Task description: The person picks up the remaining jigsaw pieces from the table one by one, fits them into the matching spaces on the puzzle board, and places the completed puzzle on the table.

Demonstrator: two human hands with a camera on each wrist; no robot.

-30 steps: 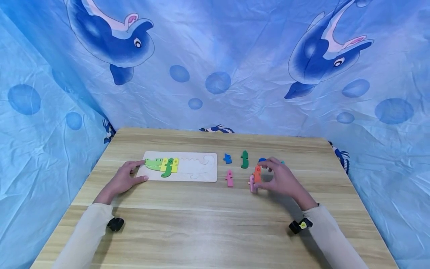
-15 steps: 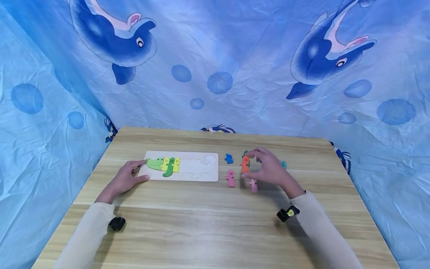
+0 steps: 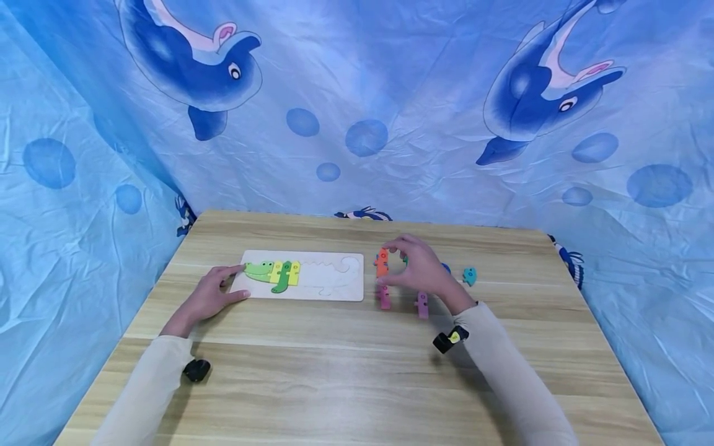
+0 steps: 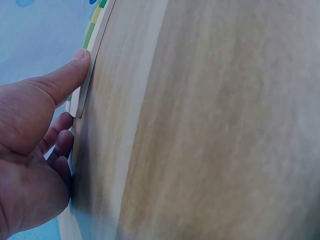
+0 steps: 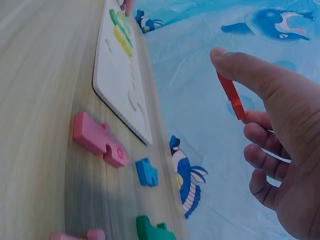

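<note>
My left hand (image 3: 207, 297) rests at the left end of a white puzzle board (image 3: 334, 284), thumb and index finger touching it. A green crocodile head (image 3: 258, 271) lies on that board. Beside it are two yellow pieces (image 3: 295, 274) with a green leg piece (image 3: 283, 280) between them. Bare outlines fill the board's right part. My right hand (image 3: 419, 267) pinches an orange puzzle piece (image 3: 382, 262) between thumb and fingers, just right of the board. In the right wrist view the orange piece (image 5: 231, 95) shows edge-on, raised above the tabletop.
Loose pieces lie right of the board: a pink one (image 3: 385, 302), a purple-pink one (image 3: 422, 305) and a teal one (image 3: 470, 276). A blue piece (image 5: 146, 172) and a green one (image 5: 150, 230) are partly hidden in the head view. A blue dolphin-print sheet (image 3: 362, 179) hangs behind the table.
My right hand has carried the orange piece leftward, from over the purple-pink piece toward the board. The teal piece has come into clear sight. My left hand stays at the board.
</note>
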